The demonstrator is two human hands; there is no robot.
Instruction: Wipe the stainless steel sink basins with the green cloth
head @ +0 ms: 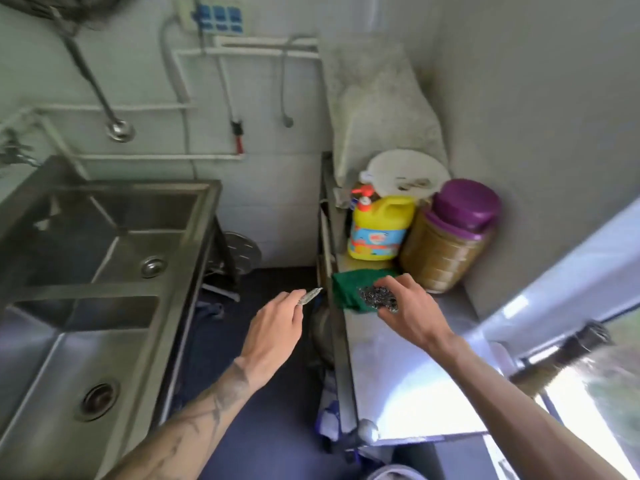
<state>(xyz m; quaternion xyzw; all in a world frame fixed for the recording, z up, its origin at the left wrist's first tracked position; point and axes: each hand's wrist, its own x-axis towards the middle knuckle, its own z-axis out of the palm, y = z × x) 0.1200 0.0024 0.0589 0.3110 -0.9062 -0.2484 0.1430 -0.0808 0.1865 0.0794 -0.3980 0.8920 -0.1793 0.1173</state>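
Cloth position: the green cloth [347,289] lies on the far part of the steel counter [398,375], in front of the yellow detergent bottle [381,230] and the purple-lidded jar [453,237]. My right hand [407,308] is over the cloth, fingers curled round a steel scourer [379,299]. My left hand [273,323] is between the counter and the sink [188,271], pinching a small silvery strip [310,295]; I cannot tell what the strip is. Both basins of the sink lie well to the left of the cloth.
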